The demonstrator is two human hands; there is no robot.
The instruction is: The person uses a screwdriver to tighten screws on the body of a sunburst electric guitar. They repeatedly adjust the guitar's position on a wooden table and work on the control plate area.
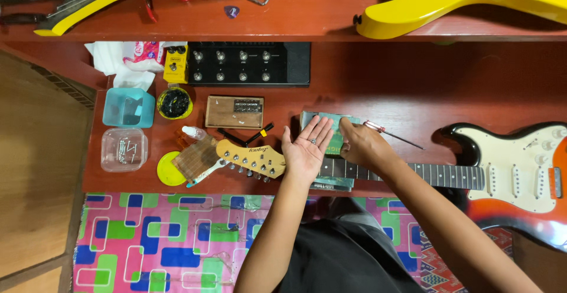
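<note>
The left hand [306,149] is held palm up and flat above the guitar neck [390,173], its fingers straight and lightly spread, nothing being gripped; a small silvery ring-shaped part [313,141] is seen resting loose on the open palm. Just left of this hand, the pale wooden headstock [248,156] with its row of tuning pegs is laid on the red-brown bench [378,86]. The right hand [361,145] is turned palm down just beside the left, its fingers curled inward; whether anything is pinched between them cannot be told. Beneath both hands a greenish flat packet [331,129] is laid under the neck. Just right of the right hand, a slim screwdriver [393,134] with a red-striped clear handle is lying on the bench, its handle close to the knuckles. Further right, the dark fretboard runs to the sunburst guitar body [514,175] with a cream pickguard, well apart from both hands. The small part thus lies within the left palm, near the right fingertips.
</note>
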